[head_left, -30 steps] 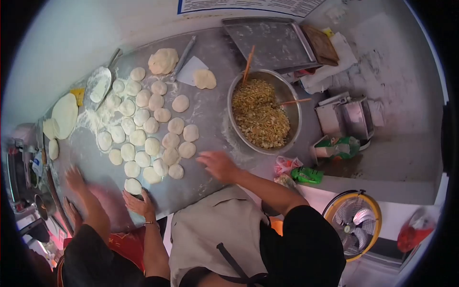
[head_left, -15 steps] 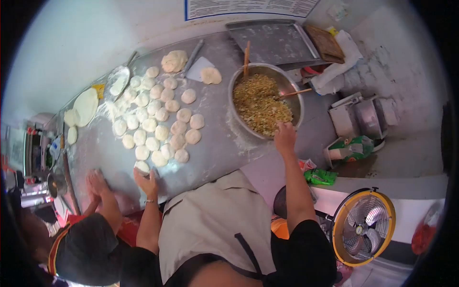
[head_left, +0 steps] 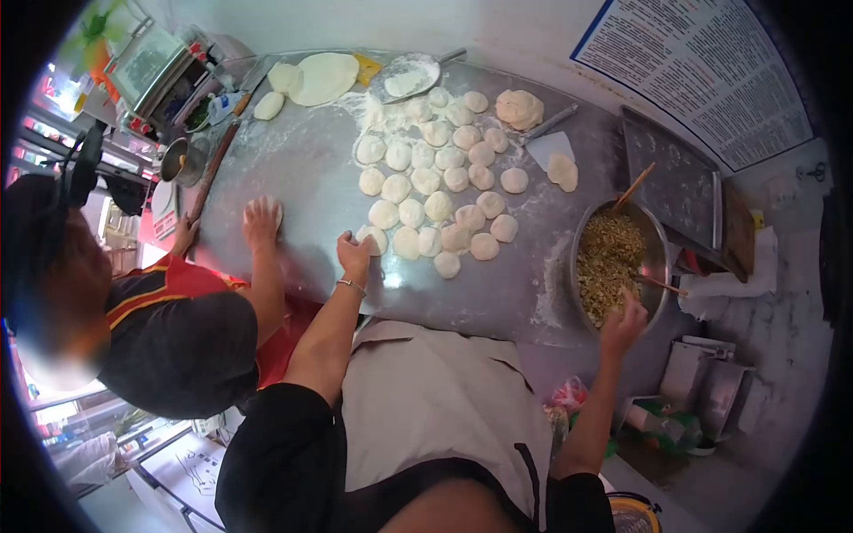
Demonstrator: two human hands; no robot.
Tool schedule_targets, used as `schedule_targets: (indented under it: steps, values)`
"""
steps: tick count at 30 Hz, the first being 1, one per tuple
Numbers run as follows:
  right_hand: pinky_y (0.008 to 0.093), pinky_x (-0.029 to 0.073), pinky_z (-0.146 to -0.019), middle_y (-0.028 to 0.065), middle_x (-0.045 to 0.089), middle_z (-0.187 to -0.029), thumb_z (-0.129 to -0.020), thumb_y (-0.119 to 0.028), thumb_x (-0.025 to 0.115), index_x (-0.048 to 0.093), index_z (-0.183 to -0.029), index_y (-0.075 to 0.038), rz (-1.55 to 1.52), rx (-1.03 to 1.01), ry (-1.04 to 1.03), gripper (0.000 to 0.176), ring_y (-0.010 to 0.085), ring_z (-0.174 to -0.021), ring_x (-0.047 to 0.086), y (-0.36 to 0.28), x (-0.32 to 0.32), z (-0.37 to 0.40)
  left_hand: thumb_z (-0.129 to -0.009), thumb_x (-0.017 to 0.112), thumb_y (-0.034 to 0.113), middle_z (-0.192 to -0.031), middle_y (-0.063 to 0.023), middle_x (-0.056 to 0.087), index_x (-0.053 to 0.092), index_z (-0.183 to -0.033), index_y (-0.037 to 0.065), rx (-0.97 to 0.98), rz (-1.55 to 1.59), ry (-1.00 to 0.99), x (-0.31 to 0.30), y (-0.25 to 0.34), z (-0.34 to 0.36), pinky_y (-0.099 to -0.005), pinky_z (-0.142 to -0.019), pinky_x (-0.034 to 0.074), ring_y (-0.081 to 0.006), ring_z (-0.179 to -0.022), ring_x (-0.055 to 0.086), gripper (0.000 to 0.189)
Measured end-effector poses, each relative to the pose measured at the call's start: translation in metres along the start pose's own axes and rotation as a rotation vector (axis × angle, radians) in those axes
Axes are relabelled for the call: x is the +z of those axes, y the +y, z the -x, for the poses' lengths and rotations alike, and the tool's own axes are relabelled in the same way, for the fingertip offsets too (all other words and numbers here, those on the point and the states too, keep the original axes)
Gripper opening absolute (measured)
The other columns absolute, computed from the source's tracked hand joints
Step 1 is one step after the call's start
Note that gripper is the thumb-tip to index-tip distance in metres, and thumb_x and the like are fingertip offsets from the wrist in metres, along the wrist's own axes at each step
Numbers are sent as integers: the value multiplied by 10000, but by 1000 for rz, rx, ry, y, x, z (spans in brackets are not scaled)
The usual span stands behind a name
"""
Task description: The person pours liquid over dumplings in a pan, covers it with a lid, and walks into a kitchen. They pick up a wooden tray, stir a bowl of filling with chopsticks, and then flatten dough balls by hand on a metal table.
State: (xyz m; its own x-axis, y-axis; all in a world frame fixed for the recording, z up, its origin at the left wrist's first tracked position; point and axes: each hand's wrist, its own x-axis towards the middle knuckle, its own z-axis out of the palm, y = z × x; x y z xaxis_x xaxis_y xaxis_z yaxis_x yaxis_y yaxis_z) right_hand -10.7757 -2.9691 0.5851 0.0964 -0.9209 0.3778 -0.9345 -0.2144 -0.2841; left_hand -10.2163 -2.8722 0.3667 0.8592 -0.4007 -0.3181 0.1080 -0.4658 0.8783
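Note:
My left hand (head_left: 354,255) is at the near edge of a group of pale dough rounds (head_left: 437,207), its fingers closed on one flattened dough round (head_left: 373,239). My right hand (head_left: 625,322) reaches over the near rim of a large metal bowl (head_left: 664,266). Its fingers are curled together at the chopped yellow-green filling (head_left: 609,258), and what they hold is hidden. Two wooden sticks stand in the bowl: one stick (head_left: 635,185) at the far side, another stick (head_left: 662,285) leaning over the right rim.
On my left a co-worker's hand (head_left: 262,222) presses on the metal table (head_left: 302,164); their other hand (head_left: 184,236) is by a long rolling pin (head_left: 216,169). A floury scoop (head_left: 406,80), a flat dough sheet (head_left: 324,78) and a scraper (head_left: 550,151) lie farther back. A tray (head_left: 673,178) stands right.
The view has swung left, so the table appears shifted and turned. The co-worker's hands, together before, are now apart. My hands stay at the dough round and the bowl.

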Motion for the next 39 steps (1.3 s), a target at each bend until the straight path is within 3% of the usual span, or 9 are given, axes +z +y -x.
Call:
schedule_targets:
  steps: [5,13,16,18,21,23,26,29,39]
  values:
    - [448,403,-974,152,504,-1129,-836,-45,588,614,-1195,-70,-252,-65,-203,362,338,-1114,504,-69,10,0,-809,733,55,-877,-47,616,537,-969,12,132,-213,-89,2,14,10,-283,-710,518,-133,-763,591,257]
    - [425,440,-970,143,525,-1146,-824,-54,610,614,-1180,-79,-429,-88,-576,357,341,-1130,528,-89,47,17,-895,678,93,-902,-50,636,540,-999,18,-22,628,-201,21,143,56,-273,-692,520,-126,-840,625,189]
    - [427,456,-967,137,533,-1160,-821,-67,622,626,-1177,-120,-419,-120,-789,360,337,-1130,538,-91,84,15,-875,707,197,-894,-92,670,610,-1067,16,348,-247,-267,22,54,19,-281,-620,516,-122,-743,634,281]
    - [430,464,-966,132,536,-1175,-816,-79,637,637,-1170,-149,-406,-168,-916,361,341,-1126,544,-90,118,20,-876,705,229,-812,-71,657,634,-938,-5,111,-167,-639,9,58,59,-290,-529,484,-116,-636,615,253]
    - [432,467,-968,131,532,-1212,-796,-117,692,625,-1202,-164,-330,-244,-1001,414,345,-1123,548,-109,158,14,-849,768,245,-816,-96,647,493,-1175,-64,-525,28,-1030,23,-22,80,-321,-517,525,-152,-627,632,526]
    - [432,465,-970,140,525,-1236,-768,-158,752,569,-1284,-138,-191,-233,-982,548,338,-1123,552,-128,170,-5,-869,748,229,-831,-99,638,460,-1167,-51,-693,182,-830,41,17,125,-322,-522,539,-158,-636,627,500]
    - [436,431,-1030,195,484,-1340,-675,-197,853,394,-1421,-60,-544,383,-841,886,362,-1223,510,-126,188,-42,-923,682,200,-897,-100,633,530,-1031,-10,-563,97,-510,55,94,156,-318,-556,551,-165,-660,617,281]
    - [439,379,-1093,255,416,-1429,-613,-189,896,229,-1479,4,-632,115,-698,1110,394,-1326,433,-125,232,-43,-908,716,230,-1000,-137,648,486,-1183,-42,-662,211,-502,71,70,155,-356,-643,596,-230,-797,685,450]
    - [465,449,-992,249,535,-1298,-743,-81,706,412,-1386,-63,-900,-263,-617,707,431,-1187,529,-194,341,-233,-980,585,155,-1250,-218,569,447,-1299,-77,-657,856,-405,217,133,59,-424,-856,591,-320,-1053,654,418]
